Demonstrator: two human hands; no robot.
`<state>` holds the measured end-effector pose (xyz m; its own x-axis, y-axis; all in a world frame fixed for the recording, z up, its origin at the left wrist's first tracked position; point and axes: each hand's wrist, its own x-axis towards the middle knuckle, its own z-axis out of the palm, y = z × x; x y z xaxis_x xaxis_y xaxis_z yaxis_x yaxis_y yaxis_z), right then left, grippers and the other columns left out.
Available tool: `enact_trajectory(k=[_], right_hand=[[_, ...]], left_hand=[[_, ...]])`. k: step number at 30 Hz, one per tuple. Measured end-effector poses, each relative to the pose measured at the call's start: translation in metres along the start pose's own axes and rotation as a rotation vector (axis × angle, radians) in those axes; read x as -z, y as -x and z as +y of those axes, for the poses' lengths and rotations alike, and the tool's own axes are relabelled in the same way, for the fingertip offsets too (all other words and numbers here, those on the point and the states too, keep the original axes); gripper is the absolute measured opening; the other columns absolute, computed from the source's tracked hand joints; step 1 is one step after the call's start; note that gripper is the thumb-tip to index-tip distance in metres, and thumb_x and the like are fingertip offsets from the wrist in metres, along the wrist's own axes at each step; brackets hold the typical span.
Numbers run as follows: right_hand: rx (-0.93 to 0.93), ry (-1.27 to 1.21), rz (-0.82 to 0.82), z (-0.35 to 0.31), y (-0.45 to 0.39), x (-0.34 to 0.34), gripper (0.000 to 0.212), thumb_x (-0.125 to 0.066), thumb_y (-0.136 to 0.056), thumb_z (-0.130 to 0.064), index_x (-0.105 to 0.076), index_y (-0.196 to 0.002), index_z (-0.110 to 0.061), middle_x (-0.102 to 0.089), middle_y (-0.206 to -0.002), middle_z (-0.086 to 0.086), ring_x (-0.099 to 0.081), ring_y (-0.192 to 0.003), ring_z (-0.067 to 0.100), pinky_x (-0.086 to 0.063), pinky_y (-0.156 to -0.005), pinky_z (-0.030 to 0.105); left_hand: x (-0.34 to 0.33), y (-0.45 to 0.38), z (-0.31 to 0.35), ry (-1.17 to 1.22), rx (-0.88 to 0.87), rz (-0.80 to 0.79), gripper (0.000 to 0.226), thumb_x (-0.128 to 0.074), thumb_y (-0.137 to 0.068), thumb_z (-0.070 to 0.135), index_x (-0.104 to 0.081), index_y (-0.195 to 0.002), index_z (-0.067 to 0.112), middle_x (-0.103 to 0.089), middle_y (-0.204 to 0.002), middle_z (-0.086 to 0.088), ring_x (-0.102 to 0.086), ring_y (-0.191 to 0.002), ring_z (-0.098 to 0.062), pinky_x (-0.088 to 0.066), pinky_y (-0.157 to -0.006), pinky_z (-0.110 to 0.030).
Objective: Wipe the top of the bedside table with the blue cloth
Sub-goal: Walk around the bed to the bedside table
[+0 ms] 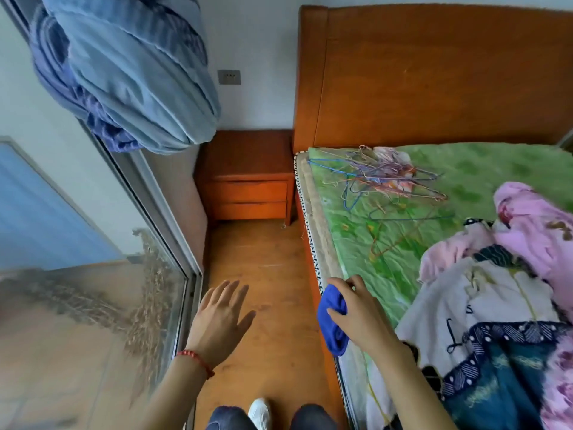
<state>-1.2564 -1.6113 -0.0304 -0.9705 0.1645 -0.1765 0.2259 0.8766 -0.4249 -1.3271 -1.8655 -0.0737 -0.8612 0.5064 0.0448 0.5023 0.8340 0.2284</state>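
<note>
The bedside table [248,153] is orange wood with two drawers. It stands in the far corner between the wall and the bed's headboard, and its top is bare. My right hand [359,311] grips the bunched blue cloth [331,321] at the near edge of the bed, well short of the table. My left hand [220,321] hangs over the wooden floor with its fingers spread and nothing in it. A red string bracelet sits on its wrist.
A narrow strip of wooden floor [269,274] runs to the table between a sliding glass door [93,305] on the left and the bed [434,243] on the right. A knotted blue curtain [130,72] hangs above left. Wire hangers [381,178] and clothes lie on the bed.
</note>
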Motion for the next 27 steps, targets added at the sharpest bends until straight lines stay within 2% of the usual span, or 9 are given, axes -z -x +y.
enact_trajectory(k=[3, 10, 13, 16, 22, 25, 27], right_hand=[[-0.013, -0.008, 0.019, 0.004, -0.054, 0.012, 0.047, -0.056, -0.088, -0.025, -0.038, -0.131, -0.030, -0.038, -0.111, -0.002, -0.042, -0.060, 0.012, -0.031, -0.053, 0.021], [-0.007, 0.001, 0.021, 0.021, -0.197, 0.036, 0.047, -0.057, -0.087, -0.024, -0.040, -0.130, -0.030, -0.039, -0.110, -0.001, -0.054, -0.071, 0.022, -0.040, -0.060, 0.026], [0.013, 0.011, 0.023, 0.031, -0.263, 0.049, 0.047, -0.056, -0.087, -0.024, -0.038, -0.130, -0.031, -0.039, -0.109, -0.001, -0.046, -0.064, 0.018, -0.035, -0.056, 0.024], [0.048, 0.049, -0.002, 0.040, -0.328, 0.070, 0.049, -0.055, -0.088, -0.024, -0.036, -0.132, -0.031, -0.039, -0.109, 0.001, -0.047, -0.064, 0.018, -0.039, -0.058, 0.026], [0.080, 0.087, -0.046, 0.049, -0.436, 0.101, 0.048, -0.054, -0.089, -0.025, -0.035, -0.133, -0.030, -0.039, -0.111, 0.002, -0.056, -0.075, 0.022, -0.036, -0.059, 0.023], [0.087, 0.048, -0.072, 0.049, -0.480, 0.105, 0.049, -0.054, -0.088, -0.024, -0.035, -0.133, -0.030, -0.039, -0.112, 0.003, -0.056, -0.080, 0.023, -0.037, -0.063, 0.025], [0.095, 0.032, -0.086, 0.049, -0.509, 0.106, 0.051, -0.054, -0.088, -0.023, -0.035, -0.134, -0.030, -0.039, -0.112, 0.003, -0.054, -0.080, 0.022, -0.041, -0.067, 0.026]], left_hand=[[0.002, -0.056, -0.014, 0.005, -0.002, 0.001, 0.056, -0.037, -0.084, 0.049, -0.064, -0.112, 0.009, -0.065, -0.111, -0.012, -0.061, -0.105, -0.032, -0.050, -0.083, -0.048], [-0.013, -0.192, -0.040, 0.001, -0.001, 0.021, 0.055, -0.038, -0.084, 0.048, -0.065, -0.111, 0.009, -0.065, -0.111, -0.013, -0.061, -0.104, -0.033, -0.049, -0.083, -0.049], [-0.020, -0.254, -0.048, 0.004, 0.028, 0.016, 0.055, -0.038, -0.083, 0.048, -0.065, -0.109, 0.008, -0.065, -0.110, -0.014, -0.062, -0.102, -0.034, -0.049, -0.081, -0.050], [-0.020, -0.318, -0.051, 0.008, 0.054, 0.008, 0.055, -0.038, -0.082, 0.047, -0.067, -0.106, 0.008, -0.066, -0.107, -0.014, -0.063, -0.098, -0.034, -0.051, -0.078, -0.049], [-0.019, -0.423, -0.066, -0.002, 0.064, 0.020, 0.068, -0.021, -0.093, 0.054, -0.067, -0.108, 0.006, -0.066, -0.108, -0.014, -0.064, -0.099, -0.033, -0.051, -0.078, -0.048], [-0.019, -0.460, -0.076, 0.030, 0.095, 0.012, 0.059, -0.032, -0.087, 0.051, -0.066, -0.109, 0.007, -0.066, -0.108, -0.012, -0.063, -0.098, -0.031, -0.047, -0.086, -0.039], [-0.025, -0.485, -0.090, 0.053, 0.111, 0.014, 0.052, -0.040, -0.081, 0.045, -0.064, -0.108, 0.008, -0.066, -0.106, -0.012, -0.062, -0.098, -0.031, -0.042, -0.089, -0.038]])
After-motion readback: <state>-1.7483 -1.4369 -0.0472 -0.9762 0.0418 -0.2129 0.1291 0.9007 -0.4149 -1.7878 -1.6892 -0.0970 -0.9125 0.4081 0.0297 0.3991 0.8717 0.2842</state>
